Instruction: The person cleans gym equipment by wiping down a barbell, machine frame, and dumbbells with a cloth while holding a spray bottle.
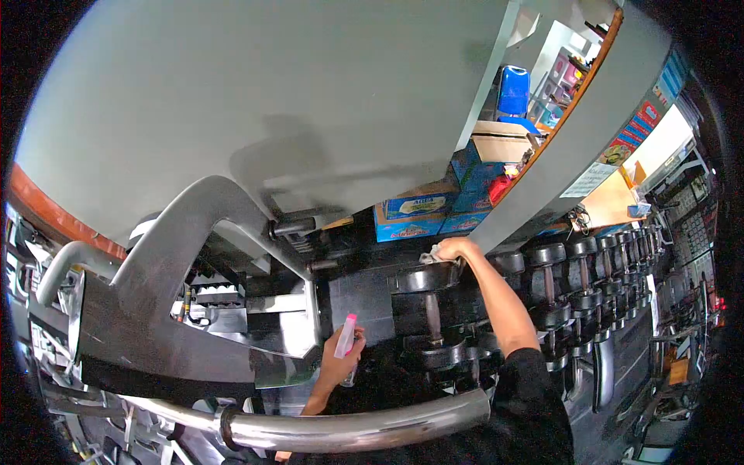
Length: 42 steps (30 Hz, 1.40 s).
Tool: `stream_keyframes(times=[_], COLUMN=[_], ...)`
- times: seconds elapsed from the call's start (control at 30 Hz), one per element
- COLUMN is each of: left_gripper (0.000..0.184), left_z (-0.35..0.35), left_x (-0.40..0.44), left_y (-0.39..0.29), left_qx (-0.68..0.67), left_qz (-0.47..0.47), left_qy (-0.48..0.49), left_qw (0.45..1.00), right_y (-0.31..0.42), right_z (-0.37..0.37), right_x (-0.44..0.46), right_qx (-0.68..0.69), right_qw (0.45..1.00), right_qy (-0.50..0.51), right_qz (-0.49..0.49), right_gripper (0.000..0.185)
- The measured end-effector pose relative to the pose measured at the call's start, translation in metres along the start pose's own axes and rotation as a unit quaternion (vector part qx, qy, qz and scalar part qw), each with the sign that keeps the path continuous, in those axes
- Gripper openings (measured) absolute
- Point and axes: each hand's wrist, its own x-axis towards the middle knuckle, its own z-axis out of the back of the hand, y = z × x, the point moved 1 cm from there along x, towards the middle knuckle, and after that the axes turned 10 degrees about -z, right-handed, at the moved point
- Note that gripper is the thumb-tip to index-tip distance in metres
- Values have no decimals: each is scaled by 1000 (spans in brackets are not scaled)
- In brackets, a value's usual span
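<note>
My left hand (339, 364) is closed around a small clear spray bottle (346, 336) with a pink top, held upright. Stretched out to the far end of a large black dumbbell (431, 314), my right hand (457, 248) grips a pale crumpled cloth (432, 255) close against the dumbbell's round head. Part of the cloth is hidden under the fingers. The dumbbell has a bare metal handle and lies on a rack, with its two heads pointing away from and toward me.
More dumbbells (583, 271) line up to the right. A thick metal bar (356, 426) crosses in front of my body. On the left stands a grey machine frame (147, 287). Blue cardboard boxes (411, 221) are stacked by the grey wall (310, 85).
</note>
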Motion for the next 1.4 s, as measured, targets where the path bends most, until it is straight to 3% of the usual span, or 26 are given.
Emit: stream_keyframes(times=[0.03, 0.07, 0.1, 0.17, 0.3, 0.37, 0.4, 0.43, 0.5, 0.57, 0.63, 0.7, 0.77, 0.8, 0.9, 0.93, 1.0, 1.13, 1.17, 1.23, 1.27, 1.33, 1.37, 1.4], left_gripper=[23, 23, 23, 23, 23, 23, 24, 24, 23, 23, 22, 22, 21, 21, 22, 22, 22, 21, 21, 21, 21, 21, 21, 21], left_z=[1, 2, 1, -3, -8, -7, -7, -6, -3, -3, -3, -6, -8, -10, -15, -15, -13, -3, 0, 7, 9, 12, 12, 12], left_x=[-1, -2, 0, 1, 5, 4, 3, 1, -3, -5, -7, -7, -4, -4, -1, -1, -2, -8, -10, -11, -11, -12, -14, -14], left_y=[0, 3, 9, 10, 7, 6, 4, 2, -1, 5, 18, 13, 6, 3, 5, 6, 6, 9, 9, 7, 9, 14, 13, 12], left_qx=[-18, -19, -13, -8, -3, -6, -4, -2, -1, -2, -6, -1, 8, 10, 8, 6, -4, -29, -28, 2, 2, -3, -4, -1], left_qz=[11, 11, 7, 2, 21, 16, -3, -22, -12, -2, -30, -26, -24, -24, -24, -23, -18, -22, -22, -23, -23, -30, -29, -34], left_qy=[0, 3, 10, 24, 56, 60, 68, 75, 75, 77, 69, 74, 82, 90, 108, 114, 112, 113, 116, 122, 125, 123, 126, 125], left_qw=[1000, 1000, 1000, 1000, 998, 998, 998, 997, 997, 997, 997, 997, 996, 996, 994, 993, 993, 993, 993, 992, 992, 992, 992, 992], right_y=[4, -2, 31, 51, 46, 19, 9, 12, 15, 29, 29, 73, 76, 76, 76, 76, 72, 49, 36, 18, 13, 23, 33, 44], right_z=[0, -11, 17, 10, 17, 9, 5, 6, 8, 7, -12, 5, -26, -41, -69, -73, -83, -95, -106, -123, -129, -120, -117, -110], right_x=[-4, 18, -42, -54, -92, -77, -69, -72, -80, -99, -90, -154, -147, -143, -138, -134, -127, -119, -114, -89, -84, -98, -108, -117], right_qx=[-6, 42, 103, 385, 431, 248, 200, 199, 147, 178, 359, 464, 361, 393, 430, 432, 471, 558, 636, 636, 636, 743, 744, 691], right_qw=[999, 997, 983, 895, 877, 952, 969, 969, 971, 960, 894, 856, 824, 786, 692, 691, 632, 613, 618, 621, 620, 564, 563, 564], right_qy=[-23, -26, -95, -53, -60, -166, -145, -145, -123, -139, -264, -221, -429, -468, -579, -579, -611, -515, -422, -454, -455, -326, -327, -418], right_qz=[-23, 55, 115, 219, 203, 67, 14, 15, -143, -166, 39, 52, 81, 97, 36, 35, -72, -220, -188, -60, -63, -150, -152, -171], right_gripper=[35, 40, 42, 40, 41, 43, 43, 43, 40, 41, 53, 41, 36, 35, 36, 36, 38, 50, 48, 49, 49, 53, 53, 51])
